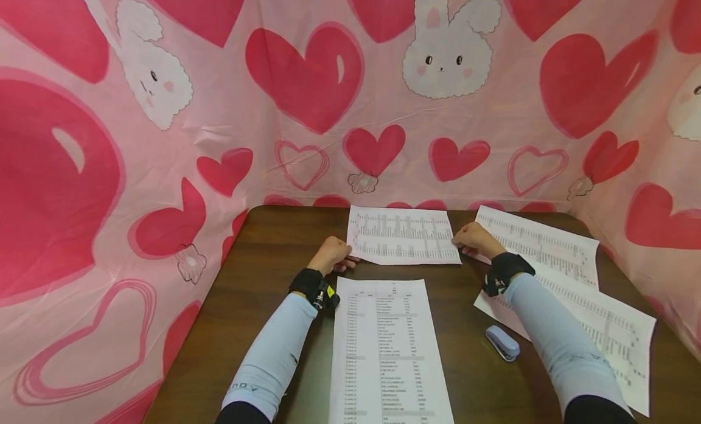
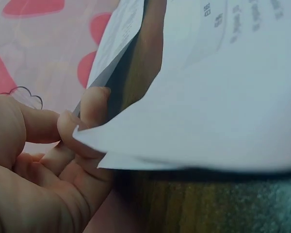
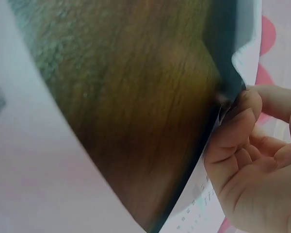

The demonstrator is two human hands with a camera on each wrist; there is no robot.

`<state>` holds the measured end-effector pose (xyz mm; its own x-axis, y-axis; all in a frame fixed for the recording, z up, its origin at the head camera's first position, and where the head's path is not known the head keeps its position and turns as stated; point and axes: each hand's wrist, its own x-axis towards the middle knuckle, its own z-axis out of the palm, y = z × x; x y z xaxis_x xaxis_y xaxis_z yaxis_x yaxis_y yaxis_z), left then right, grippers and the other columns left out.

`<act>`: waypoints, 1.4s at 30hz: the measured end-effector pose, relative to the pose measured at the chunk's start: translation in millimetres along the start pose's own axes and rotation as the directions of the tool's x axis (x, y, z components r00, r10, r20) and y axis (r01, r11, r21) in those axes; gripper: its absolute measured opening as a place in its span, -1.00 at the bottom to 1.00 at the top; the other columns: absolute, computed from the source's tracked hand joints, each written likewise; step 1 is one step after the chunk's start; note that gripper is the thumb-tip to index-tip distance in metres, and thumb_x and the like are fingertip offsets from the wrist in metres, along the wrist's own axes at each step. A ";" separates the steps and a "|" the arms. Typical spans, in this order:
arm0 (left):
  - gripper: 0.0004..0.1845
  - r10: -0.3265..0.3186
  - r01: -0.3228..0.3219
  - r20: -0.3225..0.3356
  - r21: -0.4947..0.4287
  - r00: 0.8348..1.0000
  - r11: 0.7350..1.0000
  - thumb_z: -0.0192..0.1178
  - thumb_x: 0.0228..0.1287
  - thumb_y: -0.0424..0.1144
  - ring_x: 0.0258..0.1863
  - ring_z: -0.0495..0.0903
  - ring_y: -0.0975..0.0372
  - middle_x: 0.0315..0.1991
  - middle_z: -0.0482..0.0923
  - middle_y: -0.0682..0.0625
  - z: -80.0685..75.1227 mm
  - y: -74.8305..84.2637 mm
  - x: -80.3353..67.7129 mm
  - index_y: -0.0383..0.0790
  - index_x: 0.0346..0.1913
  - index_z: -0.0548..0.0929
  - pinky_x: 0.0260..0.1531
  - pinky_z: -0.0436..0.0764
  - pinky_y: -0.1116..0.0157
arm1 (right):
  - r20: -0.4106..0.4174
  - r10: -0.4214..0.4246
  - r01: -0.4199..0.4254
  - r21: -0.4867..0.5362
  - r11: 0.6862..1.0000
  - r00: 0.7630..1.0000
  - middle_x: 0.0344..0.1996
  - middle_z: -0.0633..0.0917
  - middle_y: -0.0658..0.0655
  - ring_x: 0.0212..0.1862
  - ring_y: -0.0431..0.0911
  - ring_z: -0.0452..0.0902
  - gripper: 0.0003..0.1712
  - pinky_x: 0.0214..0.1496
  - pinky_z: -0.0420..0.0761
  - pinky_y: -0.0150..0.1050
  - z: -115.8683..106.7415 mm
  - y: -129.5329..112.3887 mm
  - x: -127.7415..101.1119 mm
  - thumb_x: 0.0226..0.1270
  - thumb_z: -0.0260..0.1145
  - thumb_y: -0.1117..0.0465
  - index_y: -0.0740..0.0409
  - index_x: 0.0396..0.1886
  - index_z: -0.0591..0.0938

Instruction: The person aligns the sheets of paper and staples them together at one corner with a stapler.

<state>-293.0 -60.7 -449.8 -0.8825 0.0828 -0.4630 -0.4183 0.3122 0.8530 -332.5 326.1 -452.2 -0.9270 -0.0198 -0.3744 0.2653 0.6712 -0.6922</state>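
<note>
A printed sheet of paper (image 1: 405, 236) is stretched between both hands near the far side of the table. My left hand (image 1: 331, 255) pinches its near left corner between thumb and fingers. At the opposite side my right hand (image 1: 477, 240) pinches the near right corner. In the left wrist view, the left hand (image 2: 43, 174) grips the sheet's edge, with another paper's corner (image 2: 121, 145) overlapping the fingers. The right wrist view has the right hand (image 3: 257, 155) gripping a bent paper edge. A long printed list (image 1: 383, 351) lies on the table between the forearms.
Two more printed sheets, a far one (image 1: 547, 244) and a near one (image 1: 608, 326), overlap at the right, partly beneath the right forearm. A small lavender stapler (image 1: 502, 343) sits left of that forearm. A pink cloth with hearts (image 1: 306, 77) hangs behind the brown table (image 1: 263, 253).
</note>
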 end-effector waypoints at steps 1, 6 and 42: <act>-0.72 -0.001 0.001 0.002 -0.005 1.000 1.000 0.03 0.41 -0.31 -0.60 0.64 0.26 -0.28 0.74 -0.18 -0.8 -0.2 0.1 -0.42 0.00 0.61 -0.63 0.51 0.44 | 0.005 0.009 -0.009 0.011 1.000 1.000 -0.54 0.53 0.00 -0.53 -0.15 0.47 -0.74 -0.45 0.55 -0.29 -0.5 0.0 0.2 0.34 0.26 0.18 0.35 -0.22 0.59; -0.73 -0.014 0.014 0.014 -0.035 1.000 0.999 0.05 0.42 -0.32 -0.57 0.65 0.25 -0.28 0.74 -0.17 -3.4 -1.8 2.7 -0.42 0.02 0.60 -0.63 0.50 0.45 | 0.024 0.043 -0.044 0.044 0.998 0.999 -0.50 0.53 0.02 -0.54 -0.16 0.46 -0.70 -0.44 0.54 -0.29 -1.7 -2.6 -1.0 0.38 0.24 0.12 0.31 -0.15 0.57; -0.71 -0.022 0.023 0.013 -0.082 1.000 0.996 0.10 0.36 -0.32 -0.44 0.77 0.16 -0.16 0.74 -0.20 -15.1 12.6 -7.8 -0.38 0.06 0.59 -0.60 0.54 0.43 | 0.050 -0.089 0.080 0.157 0.984 0.995 -0.41 0.49 0.10 -0.42 -0.08 0.48 -0.67 -0.32 0.54 -0.23 -25.2 -11.9 -28.3 0.47 0.16 0.08 0.31 -0.13 0.47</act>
<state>-294.7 -71.7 -431.8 -0.8702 0.0887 -0.4847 -0.4545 0.2353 0.8591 -316.1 337.3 -417.8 -0.9324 -0.1165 -0.3423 0.2289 0.5427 -0.8081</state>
